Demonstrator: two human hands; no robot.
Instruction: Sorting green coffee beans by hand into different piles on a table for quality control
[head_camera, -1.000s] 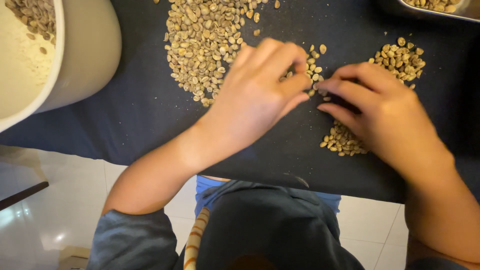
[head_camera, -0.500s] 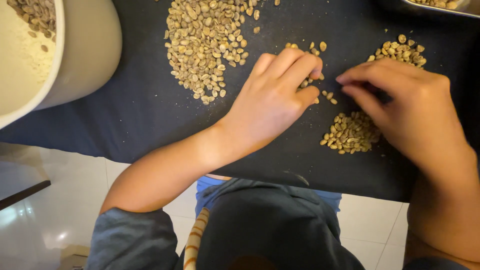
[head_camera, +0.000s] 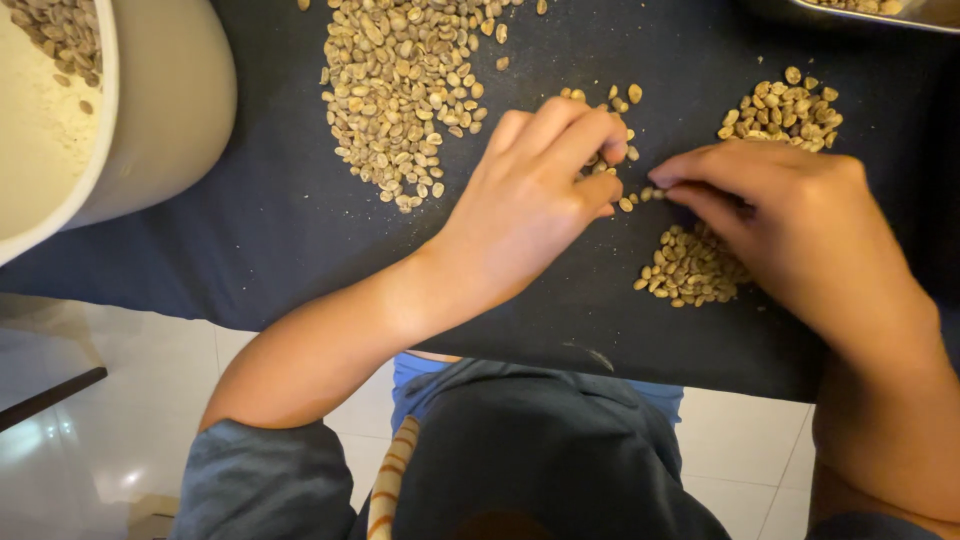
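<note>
Down on the dark navy cloth-covered tabletop (head_camera: 280, 230), the left hand (head_camera: 530, 205) lay knuckles up with its fingers curled loosely over a few scattered pale green unroasted coffee beans (head_camera: 632, 198), fingertips touching them, though whether any bean was pinched under the fingers could not be told. Just right of those scattered beans, the right hand (head_camera: 800, 235) reached in with its index and middle fingers extended, tips touching the same beans, nothing visibly clasped. Below the scattered beans and partly under the right hand sat a small sorted pile of beans (head_camera: 685, 268); up and to the right of them lay another small pile (head_camera: 785, 108); up and to the left spread the large loose heap of beans (head_camera: 405, 95). Further left of that heap stood a big cream-coloured round plastic tub (head_camera: 165, 110) with beans inside, and a shiny metal tray (head_camera: 880, 12) showed at the top right edge. A likely slip: the right wrist hovered close above the small sorted pile, so a careless sweep could smear it back into the scattered beans, and a flicked bean could roll off the near edge of the cloth.
</note>
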